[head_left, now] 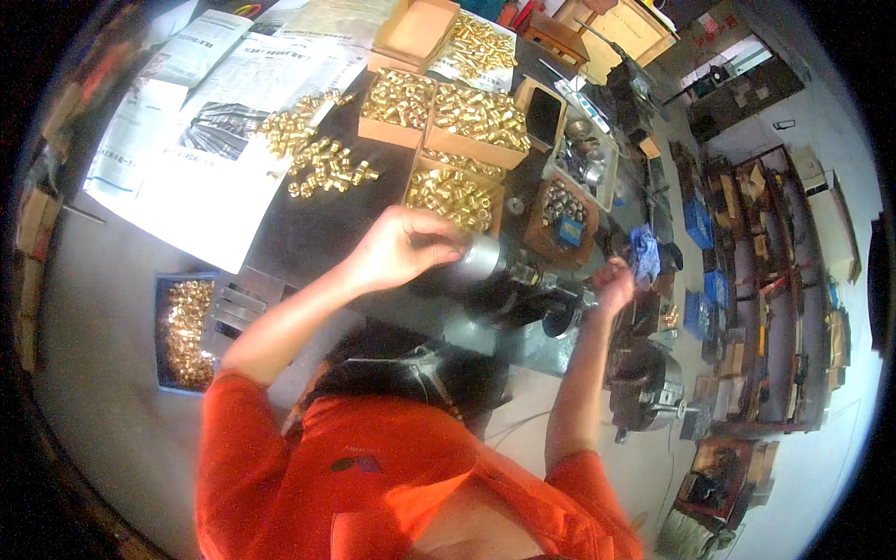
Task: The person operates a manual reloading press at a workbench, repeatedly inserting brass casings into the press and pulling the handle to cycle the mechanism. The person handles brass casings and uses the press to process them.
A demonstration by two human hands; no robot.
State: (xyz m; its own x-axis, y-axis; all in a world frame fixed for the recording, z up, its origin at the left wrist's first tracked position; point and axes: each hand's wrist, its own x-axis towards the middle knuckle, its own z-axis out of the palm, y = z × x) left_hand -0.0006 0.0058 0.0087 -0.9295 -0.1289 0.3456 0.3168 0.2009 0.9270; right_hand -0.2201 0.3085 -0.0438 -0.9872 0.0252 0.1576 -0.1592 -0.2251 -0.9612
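My left hand (401, 247) is closed, its thumb and fingers pinched together at the left end of a round silver metal cylinder (480, 256) on a small bench machine (532, 278). Whatever lies between those fingertips is hidden. At the machine's right end, my right hand (612, 284) is curled closed, and what it grips does not show clearly. A crumpled blue cloth (644, 252) lies just beyond it. Behind my left hand stands a cardboard box of brass fittings (450, 198). More loose brass fittings (327, 168) are piled on the dark bench.
Further boxes of brass parts (478, 119) stand at the back, beside newspaper sheets (280, 56). A blue bin of brass pieces (189, 331) sits low on the left. Right of the bench are a dark machine (644, 383) and tall shelving (770, 289).
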